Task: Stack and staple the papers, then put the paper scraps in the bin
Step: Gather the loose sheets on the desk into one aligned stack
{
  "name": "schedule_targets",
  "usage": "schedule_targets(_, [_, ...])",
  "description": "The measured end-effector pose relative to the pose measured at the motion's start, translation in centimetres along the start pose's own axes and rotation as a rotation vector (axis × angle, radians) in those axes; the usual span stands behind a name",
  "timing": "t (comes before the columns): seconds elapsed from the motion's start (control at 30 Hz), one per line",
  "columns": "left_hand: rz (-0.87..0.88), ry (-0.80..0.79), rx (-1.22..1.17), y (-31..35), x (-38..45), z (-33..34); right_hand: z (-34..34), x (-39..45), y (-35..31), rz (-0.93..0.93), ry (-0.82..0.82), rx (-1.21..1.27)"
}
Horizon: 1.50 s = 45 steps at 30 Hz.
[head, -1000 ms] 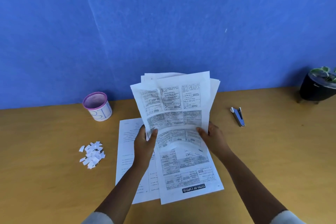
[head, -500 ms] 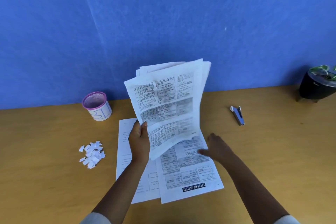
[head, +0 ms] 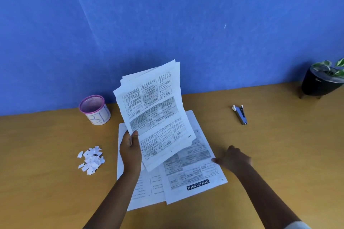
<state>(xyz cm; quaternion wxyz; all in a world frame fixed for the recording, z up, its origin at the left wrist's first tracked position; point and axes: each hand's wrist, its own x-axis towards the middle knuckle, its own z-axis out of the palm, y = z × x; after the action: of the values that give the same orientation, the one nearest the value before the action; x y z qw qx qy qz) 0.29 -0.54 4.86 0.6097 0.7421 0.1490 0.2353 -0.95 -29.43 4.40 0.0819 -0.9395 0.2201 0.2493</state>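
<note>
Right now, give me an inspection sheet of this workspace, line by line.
Surface: wooden table, bare on the right side.
Job's things: held sheaf of papers raised and tilted; two printed sheets flat on the table, overlapping; stapler lying untouched at right; paper scraps piled at left, outside the pink-rimmed bin.
Clutter: nothing seen.
Hands: left hand grips the sheaf's lower left edge; right hand rests at the right edge of the top flat sheet, fingers touching it.
Cables: nothing seen.
Surroundings: blue wall behind; potted plant at far right.
</note>
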Motion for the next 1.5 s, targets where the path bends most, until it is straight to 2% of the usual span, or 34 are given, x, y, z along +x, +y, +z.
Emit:
schedule_targets(0.07, [-0.017, 0.002, -0.044, 0.1, 0.0, -0.2, 0.8, -0.7, 0.0, -0.04, -0.082, -0.114])
schedule_targets(0.17, [-0.041, 0.004, -0.075, 0.0, -0.1, -0.2, 2.1, -2.0, -0.7, -0.081, -0.105, -0.199])
schedule_targets(0.53, [-0.032, 0.011, -0.06, -0.4, -0.5, 0.3, 2.1, -1.6, -1.5, -0.087, -0.146, -0.076])
schedule_targets(0.6, [-0.03, 0.01, -0.042, -0.9, -0.5, 0.2, 1.5, -1.1, -1.6, -0.082, -0.104, 0.004])
schedule_targets(0.73, [-0.024, 0.003, -0.028, -1.0, -0.5, -0.1, 0.4, -0.8, -1.0, -0.034, 0.123, 0.135])
schedule_targets(0.9, [-0.01, 0.002, -0.038, -0.8, -0.5, -0.4, 2.0, -2.1, -1.3, -0.051, 0.064, -0.014])
schedule_targets(1.0, [-0.022, 0.019, -0.005, -1.7, -0.3, -0.2, 3.7, -3.6, -2.3, -0.096, 0.096, -0.081])
schedule_targets(1.27, [-0.012, -0.007, 0.037, -2.1, -0.7, 0.4, 3.3, -3.6, -2.7, -0.091, 0.065, 0.054])
schedule_targets(1.4, [-0.021, 0.015, 0.02, -1.5, -0.4, 0.1, 2.8, -3.1, -2.4, -0.12, 0.02, 0.277])
schedule_targets(1.5, [-0.01, 0.012, -0.017, -0.6, -0.3, -0.2, 1.6, -3.0, -1.9, -0.139, 0.107, 0.371])
